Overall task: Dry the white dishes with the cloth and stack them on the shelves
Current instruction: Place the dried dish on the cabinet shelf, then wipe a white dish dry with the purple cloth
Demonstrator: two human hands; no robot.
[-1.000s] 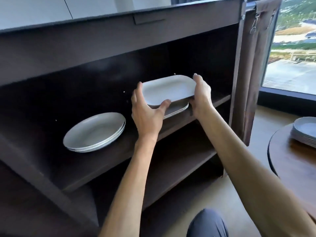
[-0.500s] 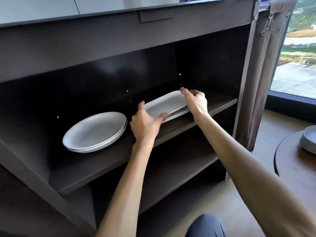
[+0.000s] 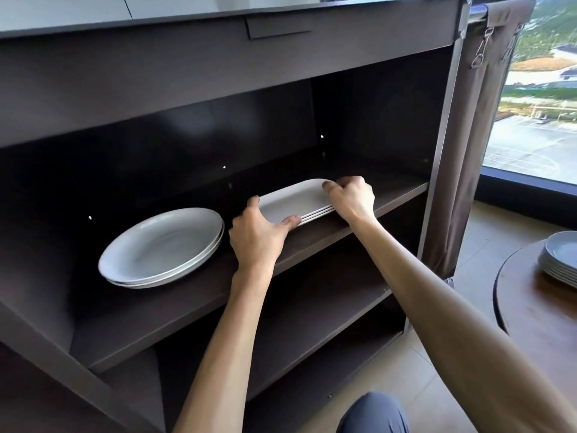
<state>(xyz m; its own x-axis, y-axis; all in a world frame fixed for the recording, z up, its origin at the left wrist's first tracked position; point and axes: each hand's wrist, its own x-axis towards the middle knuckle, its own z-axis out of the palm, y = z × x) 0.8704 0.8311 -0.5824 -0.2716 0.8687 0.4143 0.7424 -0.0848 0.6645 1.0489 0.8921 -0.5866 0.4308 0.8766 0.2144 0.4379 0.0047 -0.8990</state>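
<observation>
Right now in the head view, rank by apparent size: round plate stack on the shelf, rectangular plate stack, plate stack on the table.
1. round plate stack, clearly largest
2. rectangular plate stack, partly covered by both hands
3. table plate stack, cut off by the frame edge, so unsure

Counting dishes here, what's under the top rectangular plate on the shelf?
Under the top rectangular plate two more white rims show. Anything lower is covered; the left hand and right hand hide the stack's ends.
</observation>
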